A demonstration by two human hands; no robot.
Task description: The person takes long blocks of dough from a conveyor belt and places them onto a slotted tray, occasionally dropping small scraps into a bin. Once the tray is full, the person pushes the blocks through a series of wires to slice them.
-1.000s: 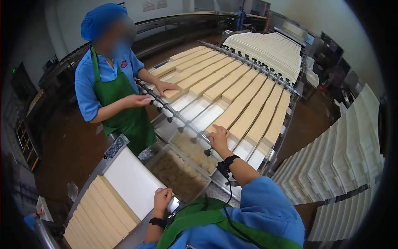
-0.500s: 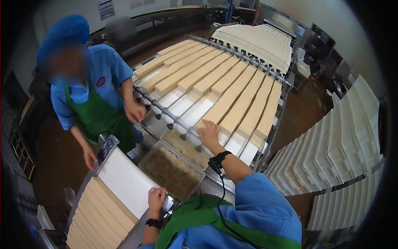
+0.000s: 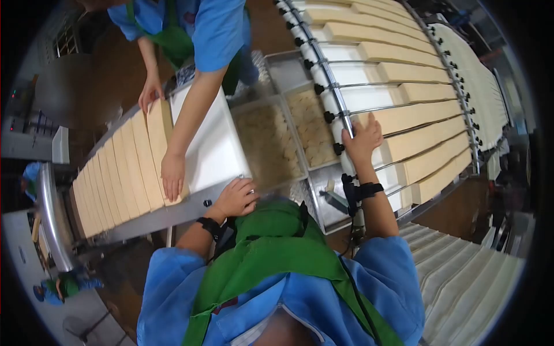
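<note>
My right hand point(image 3: 363, 140) is open, its fingers spread against the near end of a long pale yellow dough-like strip point(image 3: 415, 120) and beside the metal rail point(image 3: 330, 78) of the wide white conveyor. My left hand point(image 3: 235, 198) is closed at the near corner of a smaller white conveyor point(image 3: 216, 135). Its fingers curl by a bit of metal, and what they hold, if anything, is hard to make out. A co-worker's two hands point(image 3: 173, 176) touch the end strip point(image 3: 160, 127) of the row on that smaller conveyor.
Between the conveyors stand a tub with pale scraps point(image 3: 268, 141) and another scrap bin point(image 3: 311, 124). Black knobs line the rail. Stacked white corrugated sheets point(image 3: 461, 277) stand at the lower right. A co-worker's blue sleeve point(image 3: 218, 34) reaches in from the top.
My view has swung down and left. The co-worker's hands have come onto the end strip of the smaller conveyor's row. My right hand stays at a strip's end, its fingers more spread.
</note>
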